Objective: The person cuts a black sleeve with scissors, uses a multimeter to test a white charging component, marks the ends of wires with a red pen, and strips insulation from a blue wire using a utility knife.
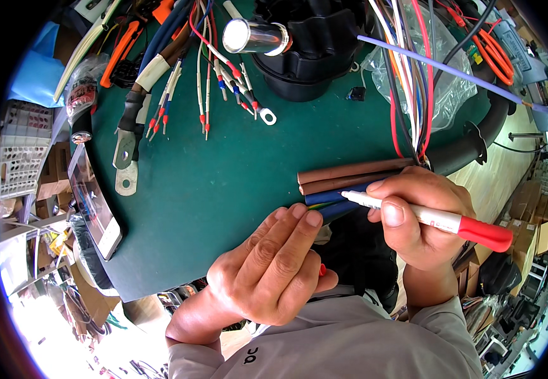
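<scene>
My right hand [422, 211] grips a white marker [435, 216] with a red end. Its thin tip touches, or nearly touches, a thick blue cable [329, 195] close to its cut end. Fingertips of my left hand [274, 268] rest against a second blue cable [336, 210] and a green-yellow wire [317, 206]. Between the thumb and curled fingers of that hand shows a small red piece [322, 270], mostly hidden. Just beyond the blue cables lie two brown cables [350, 172], side by side, cut ends facing left.
A green mat [236, 170] covers the table. Cables with metal lugs [125, 180] and ferruled wires [204, 120] lie at the far left, near a phone [97, 205]. A black plastic part [296, 69] stands at the back; loose coloured wires [422, 95] and a clear bag [451, 104] are right.
</scene>
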{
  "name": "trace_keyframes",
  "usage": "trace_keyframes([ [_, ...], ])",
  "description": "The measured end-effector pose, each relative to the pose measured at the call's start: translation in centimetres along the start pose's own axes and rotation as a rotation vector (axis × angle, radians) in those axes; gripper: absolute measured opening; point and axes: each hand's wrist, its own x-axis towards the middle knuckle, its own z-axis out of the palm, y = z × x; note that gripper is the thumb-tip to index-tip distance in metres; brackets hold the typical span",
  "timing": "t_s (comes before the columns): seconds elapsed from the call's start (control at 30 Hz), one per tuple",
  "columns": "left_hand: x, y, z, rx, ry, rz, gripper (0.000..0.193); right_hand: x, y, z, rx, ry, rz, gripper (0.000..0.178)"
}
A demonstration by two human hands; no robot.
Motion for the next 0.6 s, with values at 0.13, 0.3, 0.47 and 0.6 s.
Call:
trace_keyframes([
  [0.13,0.02,0.05,-0.09,-0.002,-0.012,-0.005,0.050,0.10,-0.04,-0.07,-0.003,-0.018,-0.010,0.010],
  [0.3,0.04,0.01,-0.05,-0.003,-0.009,-0.004,0.050,0.15,-0.11,-0.14,-0.012,-0.033,-0.005,0.010],
  [0.47,0.05,0.07,-0.15,-0.007,-0.022,-0.010,0.050,0.15,0.06,-0.21,0.008,-0.034,-0.012,0.010],
  [0.6,-0.09,0.06,-0.06,-0.025,0.001,-0.009,0.047,0.04,0.04,-0.42,0.065,-0.020,0.013,0.011],
])
